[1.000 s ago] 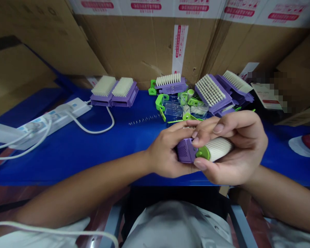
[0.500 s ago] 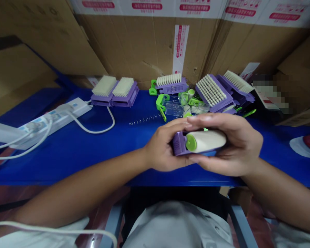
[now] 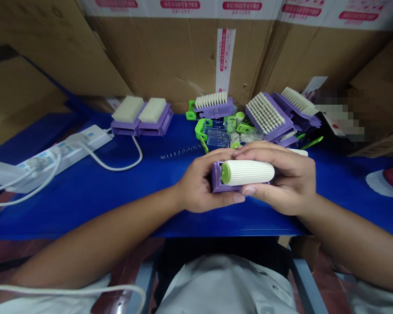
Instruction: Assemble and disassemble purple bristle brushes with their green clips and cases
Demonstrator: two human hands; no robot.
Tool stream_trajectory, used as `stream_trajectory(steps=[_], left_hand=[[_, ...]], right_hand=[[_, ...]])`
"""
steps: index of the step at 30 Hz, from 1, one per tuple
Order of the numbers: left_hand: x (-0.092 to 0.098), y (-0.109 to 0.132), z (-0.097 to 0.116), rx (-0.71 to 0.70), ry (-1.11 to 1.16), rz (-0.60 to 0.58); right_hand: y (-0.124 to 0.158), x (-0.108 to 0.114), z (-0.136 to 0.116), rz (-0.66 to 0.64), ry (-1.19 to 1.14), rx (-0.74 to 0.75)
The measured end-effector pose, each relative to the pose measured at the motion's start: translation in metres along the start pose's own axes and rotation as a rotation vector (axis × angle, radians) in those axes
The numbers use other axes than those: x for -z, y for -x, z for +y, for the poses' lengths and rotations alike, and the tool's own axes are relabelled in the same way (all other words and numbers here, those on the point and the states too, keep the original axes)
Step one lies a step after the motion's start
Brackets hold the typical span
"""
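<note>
Between my two hands is a purple holder [image 3: 217, 178] with a white ribbed roller [image 3: 249, 172] lying along it. The roller has a green end cap [image 3: 225, 173] on its left. My left hand [image 3: 199, 181] is wrapped round the left end of the purple holder, thumb along the near side. Fingers of my right hand [image 3: 283, 176] close round the right part from above and below. The white tip of another piece [image 3: 299, 152] shows just behind my right hand. The underside of the holder is hidden.
Purple brush blocks [image 3: 155, 114] stand back left, others [image 3: 268, 115] back right. Green and clear parts [image 3: 218, 138] lie behind my hands, with a metal spring [image 3: 180, 152] beside them. A white power strip [image 3: 65, 150] with cables is at left; cardboard boxes [image 3: 170, 56] line the back.
The roller and holder have turned so the roller's ribbed side shows more fully. Both hands have shifted slightly left, and my right hand sits closer to my left.
</note>
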State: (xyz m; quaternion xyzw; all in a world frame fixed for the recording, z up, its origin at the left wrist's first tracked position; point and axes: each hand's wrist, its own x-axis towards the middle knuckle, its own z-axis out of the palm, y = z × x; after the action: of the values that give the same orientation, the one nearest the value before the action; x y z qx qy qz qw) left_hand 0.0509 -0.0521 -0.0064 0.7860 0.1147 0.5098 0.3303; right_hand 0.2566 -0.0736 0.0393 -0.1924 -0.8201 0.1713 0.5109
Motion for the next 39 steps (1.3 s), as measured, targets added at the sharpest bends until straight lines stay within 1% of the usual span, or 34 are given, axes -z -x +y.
stream_trajectory(steps=[4,8,15,19,26,34,39], left_hand=[[0.0008,0.0019,-0.0009,-0.004,-0.008,0.006],[0.0013,0.0041,-0.0027,-0.01,-0.02,0.009],[0.0002,0.0053,-0.004,0.006,0.001,0.016],[0.0002,0.0048,-0.0042,0.008,0.005,0.009],[0.0005,0.0032,-0.0004,0.027,0.015,0.002],[0.0012,0.0039,0.0008,0.018,-0.01,-0.004],[0.0003,0.0017,0.0039,0.059,0.012,-0.004]], right_hand=[[0.0029,-0.005,0.0015,0.044,-0.105,-0.042],[0.0044,-0.0061,0.0021,0.044,-0.169,-0.067],[0.0024,-0.0047,0.0025,0.023,-0.178,-0.053],[0.0028,-0.0061,0.0012,0.059,-0.2,-0.086],[0.0048,-0.0053,-0.0015,0.058,-0.245,-0.208],[0.0066,-0.0055,-0.0019,0.067,-0.278,-0.242],[0.0068,-0.0039,-0.0035,0.074,-0.283,-0.256]])
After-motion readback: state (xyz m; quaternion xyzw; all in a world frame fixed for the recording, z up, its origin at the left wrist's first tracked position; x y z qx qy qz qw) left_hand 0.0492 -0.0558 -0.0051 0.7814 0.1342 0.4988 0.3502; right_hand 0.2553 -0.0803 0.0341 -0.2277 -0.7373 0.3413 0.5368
